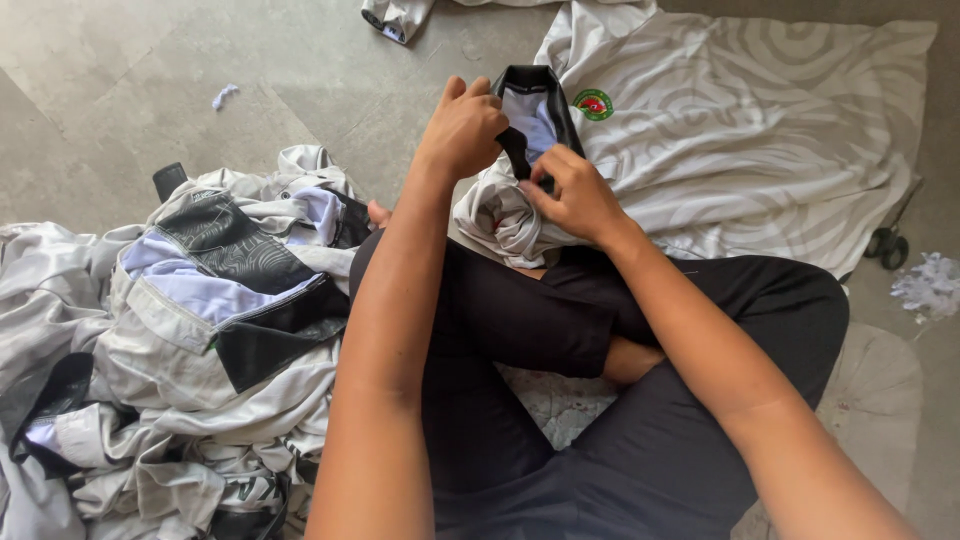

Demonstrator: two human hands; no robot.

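Observation:
I sit cross-legged on the floor in dark trousers. A pale striped shirt (760,130) with a round green and red badge lies spread ahead of me, its near part bunched over my knee. My left hand (462,125) grips the top of its black collar (535,95), holding it upright. My right hand (572,190) pinches the collar's lower edge between thumb and fingers, just above the bunched cloth.
A heap of similar pale and black garments (190,330) lies at my left. Small black scissors (888,245) rest on the floor at the right, beside white thread scraps (930,285). Another garment piece (395,18) lies at the top edge. The floor is grey tile.

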